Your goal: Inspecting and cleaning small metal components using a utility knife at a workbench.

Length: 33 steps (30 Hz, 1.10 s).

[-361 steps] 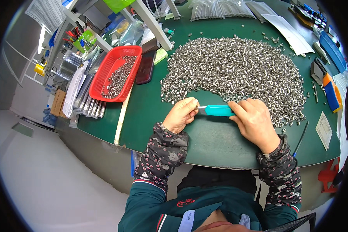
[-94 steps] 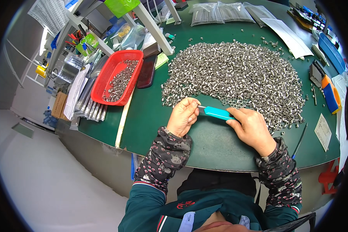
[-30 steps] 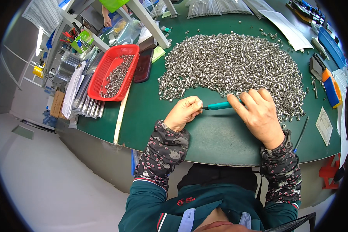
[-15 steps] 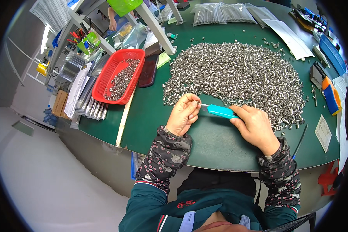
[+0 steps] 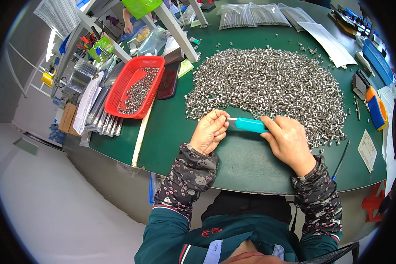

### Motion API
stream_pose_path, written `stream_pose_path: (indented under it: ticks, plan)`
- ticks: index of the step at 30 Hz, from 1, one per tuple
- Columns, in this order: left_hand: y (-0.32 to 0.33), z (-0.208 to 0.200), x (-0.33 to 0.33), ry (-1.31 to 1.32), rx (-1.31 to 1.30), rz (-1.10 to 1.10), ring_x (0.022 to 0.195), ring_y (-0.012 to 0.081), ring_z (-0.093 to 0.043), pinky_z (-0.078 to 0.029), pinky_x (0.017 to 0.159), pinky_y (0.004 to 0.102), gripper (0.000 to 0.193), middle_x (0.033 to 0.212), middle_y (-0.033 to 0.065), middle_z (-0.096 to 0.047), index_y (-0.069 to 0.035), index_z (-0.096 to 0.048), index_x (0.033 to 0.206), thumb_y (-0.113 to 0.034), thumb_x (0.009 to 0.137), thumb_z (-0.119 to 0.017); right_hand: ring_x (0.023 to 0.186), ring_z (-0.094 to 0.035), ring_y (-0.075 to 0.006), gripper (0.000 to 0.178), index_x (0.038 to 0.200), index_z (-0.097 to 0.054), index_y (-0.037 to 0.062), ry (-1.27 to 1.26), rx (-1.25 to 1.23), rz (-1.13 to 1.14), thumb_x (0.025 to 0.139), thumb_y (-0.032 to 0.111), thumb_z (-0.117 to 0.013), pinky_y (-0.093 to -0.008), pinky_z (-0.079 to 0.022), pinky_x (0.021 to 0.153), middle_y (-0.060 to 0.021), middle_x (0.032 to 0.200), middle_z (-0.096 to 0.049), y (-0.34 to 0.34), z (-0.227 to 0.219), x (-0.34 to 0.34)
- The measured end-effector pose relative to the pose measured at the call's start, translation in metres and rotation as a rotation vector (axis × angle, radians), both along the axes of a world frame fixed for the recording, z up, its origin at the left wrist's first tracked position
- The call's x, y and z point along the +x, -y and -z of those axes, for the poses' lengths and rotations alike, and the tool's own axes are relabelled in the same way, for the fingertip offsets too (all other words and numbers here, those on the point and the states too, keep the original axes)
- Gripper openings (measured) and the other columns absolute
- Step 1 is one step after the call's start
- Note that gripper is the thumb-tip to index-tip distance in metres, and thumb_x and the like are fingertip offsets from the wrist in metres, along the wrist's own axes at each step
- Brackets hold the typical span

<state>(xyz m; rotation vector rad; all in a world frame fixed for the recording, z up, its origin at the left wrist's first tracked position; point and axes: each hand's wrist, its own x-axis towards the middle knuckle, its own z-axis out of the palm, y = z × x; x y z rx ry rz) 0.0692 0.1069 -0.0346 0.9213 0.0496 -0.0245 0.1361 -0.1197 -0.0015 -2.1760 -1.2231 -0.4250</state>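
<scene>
My right hand (image 5: 290, 143) is wrapped round the turquoise handle of a knife (image 5: 251, 125), its short, pale metal blade aimed left. The blade's tip meets the fingertips of my left hand (image 5: 210, 132), which pinch a small metal ring, mostly hidden by thumb and forefinger. Both hands are raised over the near part of the green table (image 5: 251, 169). Just beyond them spreads a broad heap of small shiny metal rings (image 5: 268, 83).
Left of the heap, a red plastic basket (image 5: 111, 99) holds more metal rings, beside a dark tray (image 5: 169, 81). A pen (image 5: 341, 160), a paper card (image 5: 367, 151) and an orange-and-blue tool (image 5: 377, 110) lie at right. Bagged metal tubes (image 5: 255, 16) lie at the far edge.
The knife's handle has rolled a little in my right hand and shows a broader face. Both hands stay nearly in place, the blade still at my left fingertips.
</scene>
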Motion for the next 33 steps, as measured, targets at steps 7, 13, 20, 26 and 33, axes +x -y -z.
stream_pose_path:
  ticks: [7,13,20,26,33]
  plan:
    - [-0.001,0.000,0.002,-0.005,-0.069,-0.065,0.048,0.0019,-0.032,-0.024,0.037,0.0135,0.013,0.080,0.0032,-0.048,-0.004,-0.052,0.096,-0.014,0.089,-0.047,0.062,-0.052,-0.0231,0.024,0.086,-0.056,0.0074,0.019,-0.101,-0.168,0.066,0.015,-0.066,-0.0350,-0.041,0.056,-0.0058,0.064,-0.048,0.010,-0.011,0.002]
    - [-0.003,0.002,0.002,0.019,-0.078,-0.083,0.049,0.0021,-0.032,-0.024,0.037,0.0137,0.013,0.081,0.0030,-0.049,-0.004,-0.052,0.097,-0.013,0.090,-0.047,0.063,-0.054,-0.0232,0.020,0.079,-0.056,0.0081,-0.032,-0.071,-0.181,0.064,0.016,-0.067,-0.0354,-0.042,0.057,-0.0058,0.063,-0.050,0.012,-0.020,-0.003]
    - [-0.001,-0.001,0.002,-0.005,-0.002,-0.099,0.049,0.0015,-0.032,-0.024,0.037,0.0132,0.019,0.082,0.0031,-0.051,-0.004,-0.052,0.104,-0.014,0.091,-0.044,0.058,-0.054,-0.0259,0.025,0.085,-0.059,0.0072,-0.090,-0.145,-0.206,0.064,0.017,-0.066,-0.0377,-0.042,0.053,-0.0070,0.061,-0.050,0.013,-0.017,-0.003]
    - [-0.001,-0.002,0.001,-0.010,-0.009,-0.109,0.048,0.0015,-0.032,-0.024,0.037,0.0133,0.021,0.081,0.0036,-0.052,-0.003,-0.051,0.105,-0.015,0.091,-0.043,0.058,-0.054,-0.0255,0.025,0.085,-0.059,0.0065,-0.056,-0.262,-0.200,0.063,0.016,-0.066,-0.0373,-0.042,0.052,-0.0068,0.061,-0.051,0.011,-0.010,-0.001]
    - [-0.001,-0.001,0.002,-0.040,-0.007,-0.095,0.048,0.0013,-0.032,-0.024,0.037,0.0135,0.021,0.080,0.0037,-0.052,-0.002,-0.051,0.104,-0.016,0.091,-0.043,0.058,-0.054,-0.0255,0.026,0.086,-0.059,0.0067,-0.056,-0.277,-0.205,0.063,0.017,-0.066,-0.0370,-0.043,0.052,-0.0067,0.061,-0.051,0.012,-0.011,-0.001]
